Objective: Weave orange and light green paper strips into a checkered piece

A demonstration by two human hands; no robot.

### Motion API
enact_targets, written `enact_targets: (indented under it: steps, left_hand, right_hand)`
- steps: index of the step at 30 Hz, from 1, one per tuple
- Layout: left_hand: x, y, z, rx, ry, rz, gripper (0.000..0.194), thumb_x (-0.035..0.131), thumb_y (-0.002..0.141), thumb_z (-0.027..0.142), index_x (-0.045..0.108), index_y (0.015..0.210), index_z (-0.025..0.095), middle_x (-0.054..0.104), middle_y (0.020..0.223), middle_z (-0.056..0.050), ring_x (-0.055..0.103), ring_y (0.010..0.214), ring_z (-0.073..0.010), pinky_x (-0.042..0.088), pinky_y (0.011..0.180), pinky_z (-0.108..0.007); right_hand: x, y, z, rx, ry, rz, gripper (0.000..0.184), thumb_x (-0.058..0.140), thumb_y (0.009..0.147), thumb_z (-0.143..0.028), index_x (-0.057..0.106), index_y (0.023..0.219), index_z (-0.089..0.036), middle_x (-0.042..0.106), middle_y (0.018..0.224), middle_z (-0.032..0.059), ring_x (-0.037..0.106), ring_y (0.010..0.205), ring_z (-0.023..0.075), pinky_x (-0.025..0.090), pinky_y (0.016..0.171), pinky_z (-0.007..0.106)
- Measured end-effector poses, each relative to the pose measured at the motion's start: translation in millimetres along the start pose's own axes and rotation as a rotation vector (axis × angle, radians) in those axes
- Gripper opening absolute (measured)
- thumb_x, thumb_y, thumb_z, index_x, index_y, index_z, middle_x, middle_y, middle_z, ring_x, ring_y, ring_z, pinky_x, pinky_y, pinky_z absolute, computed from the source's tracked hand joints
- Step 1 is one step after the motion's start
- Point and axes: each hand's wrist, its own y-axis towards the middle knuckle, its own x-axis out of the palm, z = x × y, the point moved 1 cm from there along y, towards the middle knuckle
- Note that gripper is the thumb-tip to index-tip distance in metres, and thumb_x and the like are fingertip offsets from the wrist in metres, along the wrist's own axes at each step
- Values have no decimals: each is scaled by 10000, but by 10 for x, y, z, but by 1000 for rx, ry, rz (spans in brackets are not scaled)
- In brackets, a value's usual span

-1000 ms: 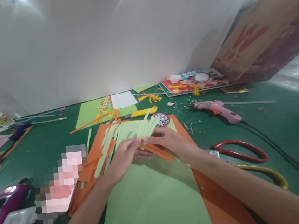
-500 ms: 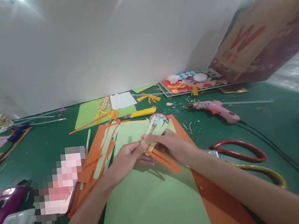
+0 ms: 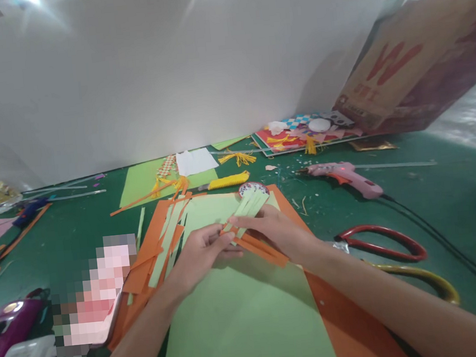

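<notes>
Between both hands is a small weave of paper strips: pale green strips (image 3: 251,202) point up and away, and orange strips (image 3: 264,249) cross them toward the lower right. My left hand (image 3: 206,249) pinches the weave at its left corner, thumb on top. My right hand (image 3: 274,225) grips it from the right, its thumb lying across the green strips. Fingers under the weave are partly hidden. Below lies a large pale green paper sheet (image 3: 243,324) on an orange sheet (image 3: 339,314). A round patterned piece (image 3: 247,188) sits just behind the strips.
Loose green and orange strips (image 3: 166,247) lie left of the sheet, beside a pixelated phone (image 3: 102,298). A yellow utility knife (image 3: 230,180) rests behind. Rightward are a pink glue gun (image 3: 342,175), scissors (image 3: 383,243) and a paper bag (image 3: 412,66). Yellow tassels (image 3: 238,157) lie near the wall.
The green strips have come closer together and lie more evenly side by side. The orange strips' lower end has risen slightly. Both hands keep their hold in nearly the same place.
</notes>
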Motion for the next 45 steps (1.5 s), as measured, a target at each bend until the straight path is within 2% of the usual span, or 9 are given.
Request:
enact_targets:
  steps: [5,12,15,20,23,28,35,40,45]
  left_hand:
    - [-21,13,-9,40,-18,73,365,726,701,447,526,852,181,679,739,8,705,726,-180,546,791,-334]
    - [-9,18,-17,49,-85,64,384,685,754,466,493,926,181,732,792,-62,719,782,-219,545,780,-347]
    - [-24,24,-38,-32,-196,81,382,584,828,504,552,954,144,738,805,-115,714,808,-226,542,779,-344]
    - [-44,20,-41,-67,-297,-71,340,631,807,452,650,864,118,736,872,-120,694,857,-219,524,804,-323]
    - [-48,11,-24,3,-287,-82,245,683,777,387,659,780,143,731,846,-67,682,813,-179,509,776,-280]
    - [-54,13,-16,45,-223,10,228,722,732,370,660,729,151,699,780,-24,649,745,-139,490,738,-244]
    - [-105,27,-13,70,-146,69,231,679,766,358,606,687,153,635,709,-1,624,691,-134,504,786,-302]
    - [-98,23,-4,81,-56,113,274,679,749,406,585,705,152,594,727,6,601,704,-134,495,781,-309]
    - [-98,31,-17,105,-8,198,335,684,719,463,547,662,163,532,672,26,560,676,-130,471,714,-290]
  right_hand:
    - [-44,17,-54,-40,-110,-83,243,775,579,-337,718,779,-210,707,821,21,624,851,195,468,808,336]
    - [-36,13,-56,-187,-411,46,166,668,694,-344,699,742,-188,680,706,36,613,729,215,470,649,329]
    - [-35,-28,-80,-493,-588,162,148,593,790,-303,691,773,-194,689,740,46,610,686,191,473,622,317]
    - [-64,-99,-87,-1337,-1077,198,195,507,859,-120,661,765,-192,663,718,57,582,711,162,480,662,296]
    - [-71,-102,-72,-1507,-1296,199,216,490,861,-64,644,772,-186,664,728,50,578,735,156,478,665,280]
    - [-58,-75,-50,-1476,-1323,155,180,480,869,-71,642,872,-148,673,787,76,589,794,188,492,698,314]
    - [-151,19,-56,-1239,-1102,339,312,479,823,-48,617,1053,-207,654,947,98,593,918,224,495,786,403]
    - [-171,55,-47,-1101,-1032,269,122,551,844,-166,665,875,-197,694,842,68,630,815,208,495,780,395]
    - [-111,-2,-95,-849,-883,159,156,550,839,-187,696,785,-204,712,729,37,646,672,157,513,651,285]
